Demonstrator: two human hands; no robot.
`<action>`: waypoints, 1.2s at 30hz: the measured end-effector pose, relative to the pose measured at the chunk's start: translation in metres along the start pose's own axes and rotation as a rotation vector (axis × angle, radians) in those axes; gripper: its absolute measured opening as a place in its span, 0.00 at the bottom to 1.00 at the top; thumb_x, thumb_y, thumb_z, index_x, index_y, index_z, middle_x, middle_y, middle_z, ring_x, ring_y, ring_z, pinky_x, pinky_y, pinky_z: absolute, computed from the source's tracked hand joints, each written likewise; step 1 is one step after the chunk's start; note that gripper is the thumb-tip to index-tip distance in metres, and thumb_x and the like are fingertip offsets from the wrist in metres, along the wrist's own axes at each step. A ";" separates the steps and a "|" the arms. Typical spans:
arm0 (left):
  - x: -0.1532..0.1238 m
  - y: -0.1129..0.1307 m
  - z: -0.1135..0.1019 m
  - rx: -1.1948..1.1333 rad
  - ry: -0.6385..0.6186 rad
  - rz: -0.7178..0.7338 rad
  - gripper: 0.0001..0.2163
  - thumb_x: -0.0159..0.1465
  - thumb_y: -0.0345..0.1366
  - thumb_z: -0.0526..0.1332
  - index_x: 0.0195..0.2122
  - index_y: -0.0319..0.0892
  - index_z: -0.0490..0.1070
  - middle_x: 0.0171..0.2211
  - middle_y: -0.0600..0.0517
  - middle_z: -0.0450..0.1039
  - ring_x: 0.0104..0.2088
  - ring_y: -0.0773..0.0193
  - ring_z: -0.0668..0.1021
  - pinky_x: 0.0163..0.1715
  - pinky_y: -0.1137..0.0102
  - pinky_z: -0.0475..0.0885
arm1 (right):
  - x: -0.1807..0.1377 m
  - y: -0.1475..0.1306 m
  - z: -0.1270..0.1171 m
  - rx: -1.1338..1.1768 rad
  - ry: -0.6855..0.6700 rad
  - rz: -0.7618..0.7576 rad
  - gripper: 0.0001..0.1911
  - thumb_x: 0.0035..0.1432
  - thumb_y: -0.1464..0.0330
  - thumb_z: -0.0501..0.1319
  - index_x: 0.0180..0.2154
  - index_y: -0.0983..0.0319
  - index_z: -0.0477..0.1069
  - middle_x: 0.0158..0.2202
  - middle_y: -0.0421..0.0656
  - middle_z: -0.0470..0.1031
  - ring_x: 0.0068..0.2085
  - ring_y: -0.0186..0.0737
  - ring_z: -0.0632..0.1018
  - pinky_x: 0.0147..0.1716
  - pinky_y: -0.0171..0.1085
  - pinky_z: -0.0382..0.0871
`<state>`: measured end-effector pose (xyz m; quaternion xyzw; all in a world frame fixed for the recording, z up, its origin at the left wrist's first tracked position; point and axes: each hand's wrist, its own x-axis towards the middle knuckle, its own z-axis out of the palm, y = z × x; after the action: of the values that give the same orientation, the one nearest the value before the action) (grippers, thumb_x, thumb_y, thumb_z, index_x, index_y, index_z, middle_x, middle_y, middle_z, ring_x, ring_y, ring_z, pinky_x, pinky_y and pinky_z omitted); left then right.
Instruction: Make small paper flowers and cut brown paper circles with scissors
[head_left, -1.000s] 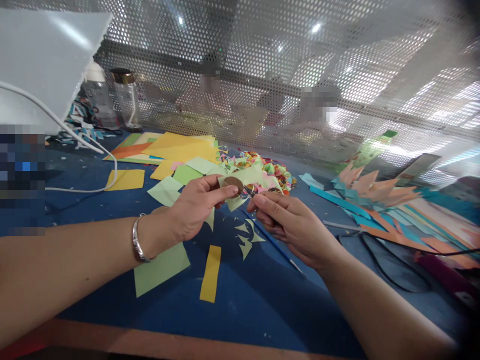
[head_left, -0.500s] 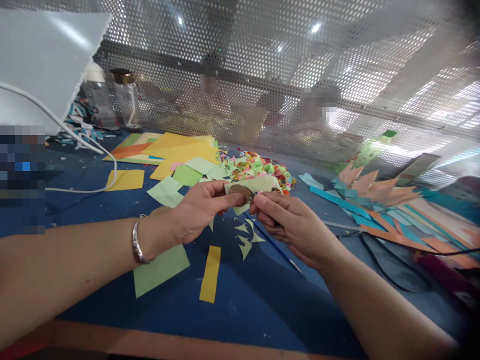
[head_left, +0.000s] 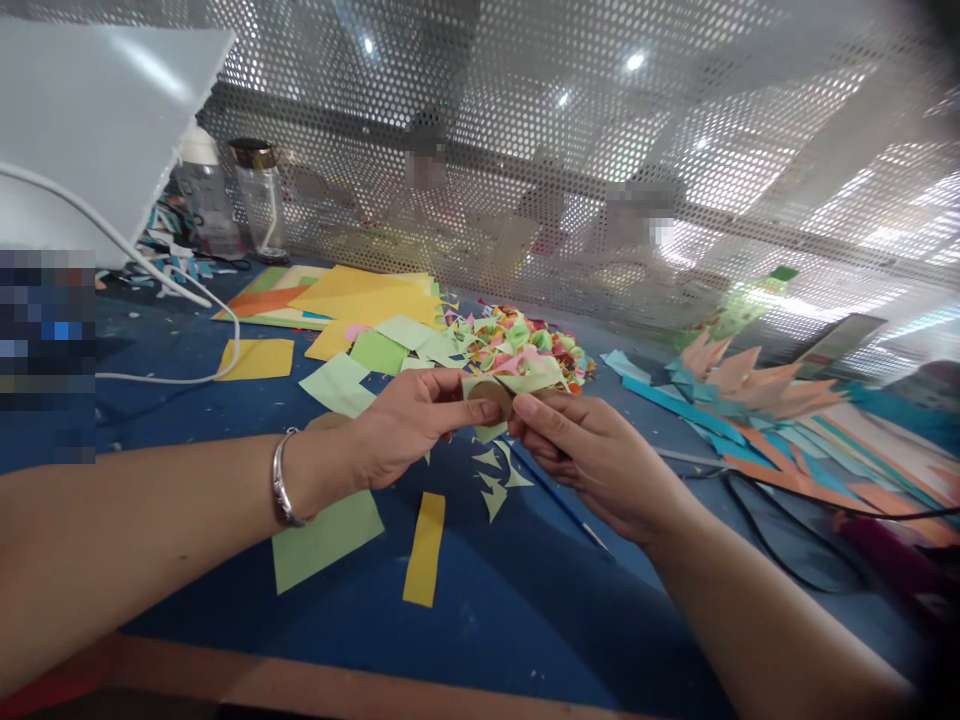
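Observation:
My left hand (head_left: 401, 425) pinches a pale green paper piece (head_left: 517, 378) together with a small brown cardboard disc (head_left: 489, 393), a little above the blue table (head_left: 480, 610). My right hand (head_left: 589, 455) is closed right beside it, fingertips against the disc's right edge; a dark tool seems to lie in its grip, mostly hidden, so I cannot name it. A silver bracelet (head_left: 283, 482) sits on my left wrist. Small green paper offcuts (head_left: 495, 478) lie under my hands.
A yellow strip (head_left: 424, 548) and a green sheet (head_left: 327, 528) lie near me. A thin blue stick (head_left: 559, 500) rests by my right hand. Coloured paper curls (head_left: 525, 345), yellow sheets (head_left: 367, 295), teal and orange cut strips (head_left: 750, 400), black cable (head_left: 772, 530), white cable (head_left: 165, 290), bottles (head_left: 259, 195).
My hands drew closer together, the right fingertips now meeting the disc. The green paper and disc shifted slightly right and lower. The view moved a little.

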<state>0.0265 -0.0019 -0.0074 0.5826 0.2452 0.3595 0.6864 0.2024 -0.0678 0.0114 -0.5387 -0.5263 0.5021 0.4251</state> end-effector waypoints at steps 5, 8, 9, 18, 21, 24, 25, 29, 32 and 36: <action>-0.001 0.001 -0.001 -0.026 -0.015 0.010 0.10 0.53 0.40 0.72 0.28 0.38 0.77 0.25 0.54 0.71 0.25 0.71 0.64 0.26 0.71 0.56 | -0.001 0.000 -0.002 -0.004 0.000 0.002 0.24 0.56 0.49 0.66 0.28 0.63 0.70 0.18 0.31 0.53 0.19 0.25 0.52 0.16 0.31 0.41; -0.001 0.002 0.000 -0.031 -0.019 0.018 0.10 0.54 0.39 0.72 0.27 0.38 0.77 0.24 0.54 0.70 0.24 0.71 0.64 0.26 0.71 0.58 | -0.002 -0.001 -0.002 -0.003 0.000 0.003 0.24 0.56 0.49 0.66 0.28 0.63 0.69 0.18 0.31 0.53 0.19 0.25 0.52 0.16 0.30 0.40; -0.001 0.002 0.000 -0.032 -0.015 0.018 0.10 0.54 0.39 0.72 0.27 0.38 0.77 0.24 0.55 0.70 0.24 0.72 0.65 0.26 0.71 0.58 | -0.002 -0.002 -0.002 0.001 -0.001 0.010 0.24 0.55 0.48 0.67 0.27 0.63 0.69 0.18 0.31 0.52 0.19 0.25 0.52 0.16 0.30 0.40; 0.000 -0.001 -0.001 -0.084 -0.019 0.020 0.09 0.53 0.38 0.73 0.29 0.39 0.79 0.26 0.53 0.74 0.28 0.69 0.71 0.32 0.70 0.65 | -0.001 -0.004 -0.006 0.011 -0.057 0.052 0.25 0.54 0.46 0.66 0.28 0.62 0.69 0.19 0.31 0.52 0.19 0.26 0.51 0.16 0.31 0.39; 0.000 -0.002 -0.002 -0.052 -0.003 0.036 0.08 0.53 0.38 0.73 0.28 0.39 0.78 0.26 0.54 0.74 0.28 0.69 0.71 0.34 0.70 0.65 | 0.000 -0.003 -0.006 -0.002 -0.048 0.049 0.25 0.54 0.47 0.66 0.28 0.62 0.69 0.19 0.31 0.52 0.19 0.26 0.51 0.16 0.31 0.39; 0.000 -0.002 -0.001 -0.032 0.004 0.039 0.09 0.53 0.38 0.73 0.29 0.38 0.78 0.27 0.53 0.74 0.30 0.68 0.72 0.36 0.69 0.65 | 0.000 -0.002 -0.005 -0.010 -0.041 0.043 0.25 0.53 0.46 0.66 0.27 0.63 0.68 0.19 0.31 0.53 0.19 0.25 0.51 0.16 0.31 0.40; 0.000 -0.002 -0.001 -0.026 0.004 0.038 0.09 0.53 0.39 0.73 0.29 0.38 0.78 0.28 0.53 0.75 0.31 0.68 0.72 0.36 0.69 0.65 | 0.000 -0.002 -0.005 -0.011 -0.038 0.040 0.26 0.53 0.46 0.67 0.27 0.63 0.68 0.19 0.32 0.53 0.19 0.25 0.51 0.16 0.31 0.39; 0.000 -0.003 -0.002 -0.027 0.002 0.039 0.11 0.52 0.40 0.73 0.29 0.38 0.79 0.28 0.53 0.75 0.31 0.67 0.73 0.36 0.69 0.65 | -0.001 -0.002 -0.004 -0.014 -0.024 0.029 0.26 0.54 0.46 0.66 0.27 0.63 0.68 0.19 0.32 0.53 0.19 0.25 0.52 0.16 0.31 0.39; 0.000 -0.004 -0.002 -0.059 -0.013 0.051 0.11 0.52 0.40 0.74 0.30 0.38 0.79 0.27 0.53 0.75 0.30 0.68 0.72 0.35 0.70 0.65 | -0.001 -0.002 -0.004 -0.011 -0.021 0.023 0.25 0.54 0.47 0.66 0.27 0.63 0.68 0.19 0.31 0.53 0.19 0.25 0.51 0.16 0.31 0.40; 0.000 -0.003 0.000 -0.078 -0.006 0.055 0.11 0.51 0.39 0.74 0.28 0.38 0.79 0.24 0.55 0.73 0.27 0.71 0.69 0.33 0.71 0.65 | 0.000 -0.003 -0.004 -0.007 -0.023 0.024 0.26 0.54 0.46 0.66 0.26 0.62 0.67 0.19 0.31 0.52 0.19 0.25 0.51 0.16 0.31 0.40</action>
<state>0.0274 -0.0019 -0.0101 0.5630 0.2126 0.3858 0.6993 0.2058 -0.0677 0.0146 -0.5406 -0.5263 0.5116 0.4111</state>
